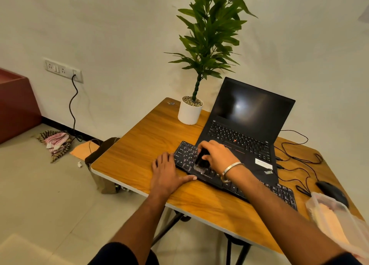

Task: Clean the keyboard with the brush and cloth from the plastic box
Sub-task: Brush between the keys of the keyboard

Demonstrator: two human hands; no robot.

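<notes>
Right hand gripping blurred brush on keyboard, left hand apparently bracing it

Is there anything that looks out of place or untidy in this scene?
Yes. A crumpled heap of cloths lies on the floor by the wall, with an orange sheet and a small paper scrap nearby.

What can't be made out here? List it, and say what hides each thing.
All in the head view:
- Brush: blurred, its handle hidden inside the right hand.
- Keyboard: its middle is covered by the right forearm; key legends too small to read.
- Plastic box: cut off by the right edge; the pale cloth inside is blurred through its wall.
- Left hand: lies flat at the keyboard's end, hiding that edge.
</notes>
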